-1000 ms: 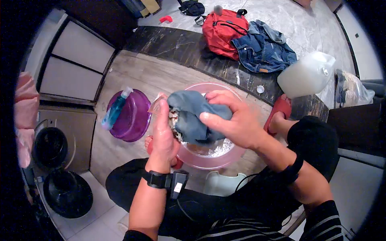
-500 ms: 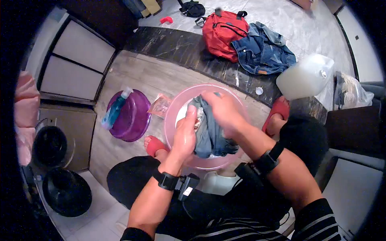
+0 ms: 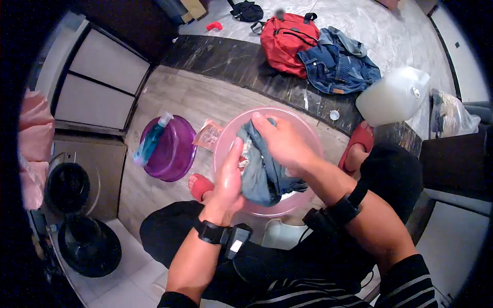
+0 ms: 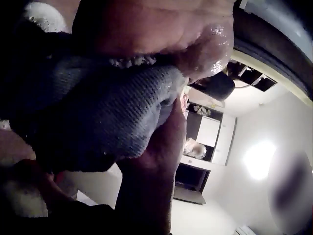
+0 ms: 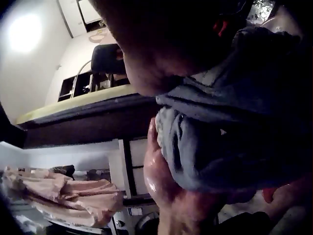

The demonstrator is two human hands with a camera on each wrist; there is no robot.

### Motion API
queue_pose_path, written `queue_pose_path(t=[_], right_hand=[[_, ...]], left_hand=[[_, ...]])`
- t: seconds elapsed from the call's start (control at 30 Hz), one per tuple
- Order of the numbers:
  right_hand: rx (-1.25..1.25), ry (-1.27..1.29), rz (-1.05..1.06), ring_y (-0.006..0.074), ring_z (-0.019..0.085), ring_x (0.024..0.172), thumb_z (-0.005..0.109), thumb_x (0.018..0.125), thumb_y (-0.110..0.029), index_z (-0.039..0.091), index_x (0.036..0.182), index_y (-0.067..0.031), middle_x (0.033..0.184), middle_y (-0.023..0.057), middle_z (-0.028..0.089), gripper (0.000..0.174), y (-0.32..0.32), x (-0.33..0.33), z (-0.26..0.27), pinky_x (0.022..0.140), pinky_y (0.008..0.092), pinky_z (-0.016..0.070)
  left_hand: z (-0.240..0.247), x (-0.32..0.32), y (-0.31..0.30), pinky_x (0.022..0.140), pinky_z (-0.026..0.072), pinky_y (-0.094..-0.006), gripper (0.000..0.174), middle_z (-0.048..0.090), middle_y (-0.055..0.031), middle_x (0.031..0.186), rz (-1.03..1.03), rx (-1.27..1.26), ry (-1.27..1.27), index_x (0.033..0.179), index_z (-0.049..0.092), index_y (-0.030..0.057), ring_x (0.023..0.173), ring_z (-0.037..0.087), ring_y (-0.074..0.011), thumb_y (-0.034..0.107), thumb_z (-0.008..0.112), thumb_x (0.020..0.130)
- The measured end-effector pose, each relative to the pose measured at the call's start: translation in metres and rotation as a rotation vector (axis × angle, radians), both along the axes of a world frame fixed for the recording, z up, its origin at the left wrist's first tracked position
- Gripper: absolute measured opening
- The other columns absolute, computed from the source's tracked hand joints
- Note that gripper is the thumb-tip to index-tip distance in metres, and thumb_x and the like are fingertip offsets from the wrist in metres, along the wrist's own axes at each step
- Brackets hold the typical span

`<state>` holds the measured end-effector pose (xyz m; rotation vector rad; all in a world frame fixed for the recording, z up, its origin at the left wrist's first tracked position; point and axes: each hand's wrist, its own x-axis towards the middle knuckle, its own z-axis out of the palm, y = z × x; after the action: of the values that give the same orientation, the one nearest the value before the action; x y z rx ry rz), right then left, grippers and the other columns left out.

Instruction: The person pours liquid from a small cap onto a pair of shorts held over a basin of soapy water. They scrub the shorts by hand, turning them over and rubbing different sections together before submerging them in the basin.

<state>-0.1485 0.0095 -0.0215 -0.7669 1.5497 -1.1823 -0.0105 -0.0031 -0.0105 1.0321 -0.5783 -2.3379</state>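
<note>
A wet blue-grey cloth [image 3: 259,172] with a whitish patterned part is bunched between both hands, over the pink basin [image 3: 223,149]. My left hand [image 3: 229,177] holds its left side, the thumb lying up along the cloth. From the right, my right hand [image 3: 282,143] grips the upper part, fingers bent over it. The cloth [image 4: 107,107] fills much of the left wrist view, with wet skin above it. In the right wrist view the cloth [image 5: 220,132] hangs beside the wet left hand [image 5: 164,181]. Foam or water shows inside the basin.
Left of the basin are a purple basin [image 3: 179,154] with a blue bottle [image 3: 154,138] across it, and an orange packet [image 3: 208,134]. A red backpack [image 3: 287,43], jeans [image 3: 341,64] and a white jug [image 3: 393,97] lie beyond. A pale stool [image 3: 282,235] stands below.
Both hands have lowered the cloth from above the basin toward it. Over the last half second, the right hand has shifted slightly on the cloth, which is more closely bunched.
</note>
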Motion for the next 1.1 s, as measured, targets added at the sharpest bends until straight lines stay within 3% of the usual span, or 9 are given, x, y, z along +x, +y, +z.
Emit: queue_pose_path(t=[0.03,0.17,0.2,0.3,0.37,0.47,0.57,0.87,1.1], right_hand=[[-0.022,-0.189,0.014,0.0423,0.062,0.09,0.048,0.093,-0.046,0.061,0.1,-0.0003,0.09,0.0266,0.064,0.048,-0.001,0.0,-0.001,0.081,0.0447,0.0476],[-0.138,0.333,0.158,0.0403,0.061,0.095,0.051,0.091,-0.041,0.06,0.103,-0.0019,0.094,0.0244,0.063,0.042,0.022,0.015,0.026,0.082,0.0462,0.0474],[-0.419,0.496,0.088,0.0407,0.059,0.096,0.052,0.09,-0.038,0.058,0.103,-0.0019,0.097,0.0243,0.061,0.039,0.031,0.029,0.022,0.082,0.0483,0.0474],[-0.224,0.561,0.16,0.0421,0.059,0.096,0.054,0.09,-0.036,0.059,0.102,-0.0018,0.095,0.0251,0.062,0.036,0.037,0.029,0.014,0.082,0.0467,0.0476],[0.003,0.424,0.052,0.0424,0.06,0.098,0.048,0.093,-0.041,0.061,0.107,0.0001,0.099,0.0272,0.063,0.046,0.016,0.008,0.005,0.084,0.0478,0.0475],[0.13,0.315,-0.041,0.0282,0.063,0.093,0.049,0.095,-0.042,0.062,0.11,0.0006,0.096,0.0177,0.067,0.046,0.006,-0.019,-0.008,0.081,0.0379,0.0466],[0.188,0.256,0.018,0.0155,0.057,0.085,0.05,0.095,-0.043,0.063,0.111,-0.0008,0.095,0.0075,0.066,0.046,0.004,-0.031,-0.025,0.08,0.0321,0.0462],[0.061,-0.496,0.105,0.0148,0.061,0.083,0.048,0.097,-0.034,0.063,0.107,-0.0026,0.095,0.005,0.066,0.036,0.012,-0.044,0.015,0.079,0.0316,0.0495],[0.067,-0.556,0.267,0.012,0.061,0.085,0.055,0.095,-0.035,0.059,0.111,-0.0038,0.098,0.004,0.065,0.035,0.024,-0.048,0.007,0.079,0.0291,0.0499]], left_hand=[[-0.002,0.006,-0.004,0.1,0.0441,-0.039,0.049,0.057,-0.0096,0.126,-0.003,0.026,0.032,0.131,0.048,0.0069,0.114,0.057,-0.0243,0.042,0.039,0.099],[0.0,0.01,-0.01,0.095,0.0475,-0.0383,0.049,0.06,-0.0096,0.118,0.086,-0.039,0.044,0.126,0.051,0.0059,0.109,0.059,-0.0228,0.045,0.041,0.098],[-0.001,0.01,-0.009,0.093,0.0487,-0.0379,0.05,0.06,-0.0103,0.115,0.123,-0.051,0.024,0.125,0.05,0.0047,0.107,0.06,-0.0223,0.046,0.042,0.098],[0.0,0.006,0.001,0.088,0.0508,-0.0366,0.05,0.062,-0.0094,0.111,0.01,0.055,-0.046,0.125,0.05,0.006,0.1,0.062,-0.02,0.047,0.042,0.097],[-0.002,0.006,0.007,0.084,0.0525,-0.0362,0.05,0.063,-0.0092,0.11,-0.095,0.065,-0.018,0.126,0.05,0.0054,0.096,0.063,-0.0188,0.046,0.043,0.097],[0.005,0.019,0.01,0.086,0.052,-0.0361,0.049,0.062,-0.0102,0.113,-0.203,-0.051,-0.121,0.127,0.05,0.0045,0.1,0.063,-0.0203,0.043,0.045,0.097],[0.018,0.024,0.001,0.09,0.0503,-0.0353,0.051,0.062,-0.0108,0.116,-0.133,-0.009,0.04,0.127,0.049,0.0007,0.102,0.062,-0.0202,0.041,0.047,0.097],[0.017,0.046,-0.012,0.083,0.0515,-0.0308,0.041,0.064,-0.0106,0.107,-0.21,-0.222,-0.216,0.12,0.054,-0.0009,0.094,0.063,-0.0169,0.026,0.063,0.091],[0.022,0.056,-0.017,0.076,0.0486,-0.0275,0.031,0.062,-0.0039,0.095,-0.282,-0.463,-0.37,0.103,0.058,0.0026,0.084,0.058,-0.0107,0.017,0.075,0.081]])
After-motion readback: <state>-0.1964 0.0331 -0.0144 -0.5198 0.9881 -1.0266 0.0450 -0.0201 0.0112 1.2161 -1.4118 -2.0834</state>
